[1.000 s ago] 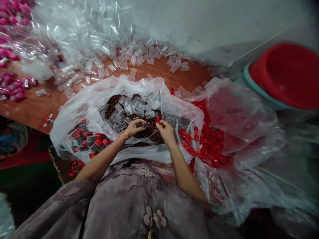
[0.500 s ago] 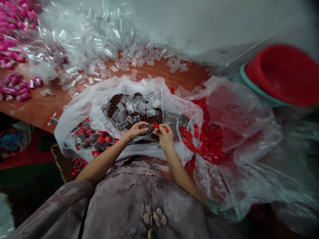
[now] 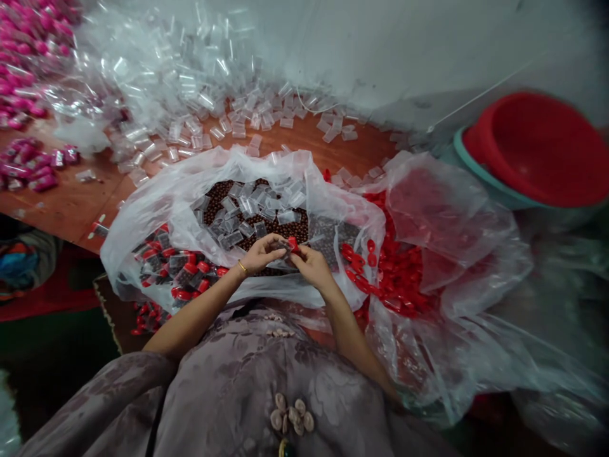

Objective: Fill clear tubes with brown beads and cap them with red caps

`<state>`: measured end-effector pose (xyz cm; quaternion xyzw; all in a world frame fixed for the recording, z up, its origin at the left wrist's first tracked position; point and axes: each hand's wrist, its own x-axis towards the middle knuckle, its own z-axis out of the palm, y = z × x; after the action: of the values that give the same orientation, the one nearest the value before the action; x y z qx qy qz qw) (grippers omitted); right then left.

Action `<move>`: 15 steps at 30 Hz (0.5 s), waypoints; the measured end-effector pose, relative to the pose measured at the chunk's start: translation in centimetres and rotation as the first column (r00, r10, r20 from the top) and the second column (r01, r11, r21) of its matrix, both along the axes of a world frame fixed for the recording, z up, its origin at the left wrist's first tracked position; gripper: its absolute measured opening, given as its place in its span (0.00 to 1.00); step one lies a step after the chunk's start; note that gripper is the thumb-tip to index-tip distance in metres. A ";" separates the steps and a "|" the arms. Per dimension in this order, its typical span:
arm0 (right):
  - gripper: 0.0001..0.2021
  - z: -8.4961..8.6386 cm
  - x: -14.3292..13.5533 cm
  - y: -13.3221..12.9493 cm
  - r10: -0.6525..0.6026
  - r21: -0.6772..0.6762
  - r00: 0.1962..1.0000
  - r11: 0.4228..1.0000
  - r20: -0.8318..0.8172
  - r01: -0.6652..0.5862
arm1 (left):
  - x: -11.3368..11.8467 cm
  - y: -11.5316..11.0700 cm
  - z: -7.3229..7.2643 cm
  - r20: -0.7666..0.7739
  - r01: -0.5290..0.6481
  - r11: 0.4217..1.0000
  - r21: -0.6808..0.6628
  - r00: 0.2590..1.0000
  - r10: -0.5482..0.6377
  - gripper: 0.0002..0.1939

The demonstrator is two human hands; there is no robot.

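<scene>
My left hand (image 3: 264, 253) is closed on a small clear container, mostly covered by the fingers. On the container's right end sits a red cap (image 3: 292, 244), pinched by my right hand (image 3: 312, 263). Both hands meet above brown beads (image 3: 220, 202) lying in a white plastic bag (image 3: 137, 203). Clear containers (image 3: 254, 202) rest on the beads just beyond the hands. Filled containers with red caps (image 3: 185, 271) lie on the bag's left side. Loose red caps (image 3: 404, 273) are heaped to the right.
Many clear containers (image 3: 190, 120) cover the back of the orange table (image 3: 366, 147). Pink items (image 3: 28, 165) are piled at the far left. A red basin (image 3: 547, 152) stands at the right above a light blue one. Clear plastic sheeting (image 3: 457, 235) spreads over the right side.
My right hand has brought the red cap left against the container in my left hand. The hands are now together. The view has shifted slightly.
</scene>
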<state>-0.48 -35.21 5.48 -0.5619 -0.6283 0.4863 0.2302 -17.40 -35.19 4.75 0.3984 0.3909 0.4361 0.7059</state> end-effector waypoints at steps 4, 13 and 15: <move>0.16 0.4 0.6 0.3 -0.103 0.120 0.994 0.988 0.027 0.099 | 0.2 -0.2 -0.2 -0.023 -0.011 1.000 -0.023 1.000 0.010 0.21; 0.18 1.3 -0.6 -0.9 -0.101 0.548 0.901 0.820 0.421 -0.164 | 1.4 -1.1 0.5 0.004 0.008 0.997 -0.077 1.000 -0.007 0.25; 0.19 1.2 -0.8 -1.3 -0.043 0.589 0.916 0.777 0.399 -0.221 | 1.4 -1.1 0.6 -0.014 -0.015 0.997 -0.073 1.000 0.014 0.26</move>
<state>-1.28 -36.48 6.68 -0.5082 -0.8125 0.1397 0.2492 -16.01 -36.32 5.34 0.3725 0.4142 0.4241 0.7140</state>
